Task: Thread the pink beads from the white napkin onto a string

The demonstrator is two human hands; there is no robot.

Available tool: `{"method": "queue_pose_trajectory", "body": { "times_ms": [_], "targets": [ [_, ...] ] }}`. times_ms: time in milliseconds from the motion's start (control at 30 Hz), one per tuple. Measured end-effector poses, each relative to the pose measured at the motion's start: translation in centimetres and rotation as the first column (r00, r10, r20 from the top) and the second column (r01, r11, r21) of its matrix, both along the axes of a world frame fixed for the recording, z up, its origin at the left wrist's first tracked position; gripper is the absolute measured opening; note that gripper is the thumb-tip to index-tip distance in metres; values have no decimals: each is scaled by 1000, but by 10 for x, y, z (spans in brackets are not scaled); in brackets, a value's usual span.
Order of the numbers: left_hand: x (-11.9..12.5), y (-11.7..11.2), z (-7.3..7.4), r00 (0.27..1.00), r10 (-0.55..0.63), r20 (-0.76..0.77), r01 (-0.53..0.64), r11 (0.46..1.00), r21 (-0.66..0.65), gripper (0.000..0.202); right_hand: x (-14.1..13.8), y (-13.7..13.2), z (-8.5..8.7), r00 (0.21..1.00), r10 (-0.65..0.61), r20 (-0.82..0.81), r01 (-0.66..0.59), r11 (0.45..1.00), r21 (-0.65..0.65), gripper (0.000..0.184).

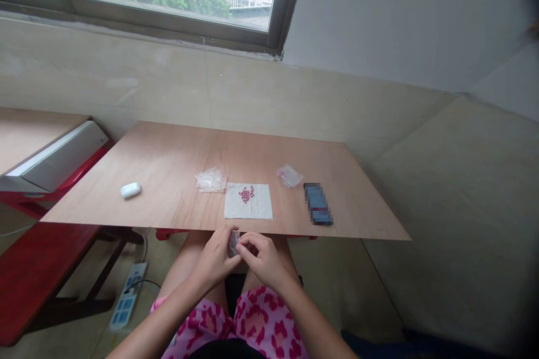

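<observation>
Red bench (37, 275) at far left, with a pale wooden top; just right of it, on the floor near the person, we note a blue-and-white power strip (127, 296). On the plywood board (168, 179) we find, from left to right, a white oval case (131, 190), a crumpled clear plastic bag (210, 180), a white paper napkin (248, 202) bearing a small heap of pink beads (245, 194), a pink-tinged plastic bag (289, 176) on the far side of the napkin, and a blue phone (318, 204), its surface pixelated. Just off the board's near edge, above the person's lap, we see the left hand (217, 258), its fingers curled closed around a small clear packet (233, 243). The right hand (265, 261) lies just beside it, with thumb and fingertips pinched on the packet's right side. Whether anything lies inside the packet we cannot tell. Pink patterned shorts (265, 320) appear below both hands.
</observation>
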State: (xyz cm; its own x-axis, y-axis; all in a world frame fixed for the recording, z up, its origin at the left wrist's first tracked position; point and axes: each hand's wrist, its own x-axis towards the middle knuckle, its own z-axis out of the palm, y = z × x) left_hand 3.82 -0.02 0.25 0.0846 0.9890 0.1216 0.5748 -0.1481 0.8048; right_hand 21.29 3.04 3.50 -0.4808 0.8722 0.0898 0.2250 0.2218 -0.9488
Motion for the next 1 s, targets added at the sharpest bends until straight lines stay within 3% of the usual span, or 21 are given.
{"method": "queue_pose_trajectory", "body": {
  "times_ms": [233,467,667,1000],
  "targets": [
    [-2,3,8,998,-43,-46,45,998,33,26,2,2,3,999,33,-33,-33,999,15,16],
    [-5,2,9,983,-169,-68,170,985,24,21,4,-2,-3,986,139,97,-152,977,151,10],
    [-8,1,6,981,-163,-108,167,986,27,26,5,-1,-12,977,135,167,-169,963,209,12],
    [-18,2,-7,989,-104,-109,109,993,40,52,10,1,-4,991,43,127,-58,991,119,24]
  ]
}}
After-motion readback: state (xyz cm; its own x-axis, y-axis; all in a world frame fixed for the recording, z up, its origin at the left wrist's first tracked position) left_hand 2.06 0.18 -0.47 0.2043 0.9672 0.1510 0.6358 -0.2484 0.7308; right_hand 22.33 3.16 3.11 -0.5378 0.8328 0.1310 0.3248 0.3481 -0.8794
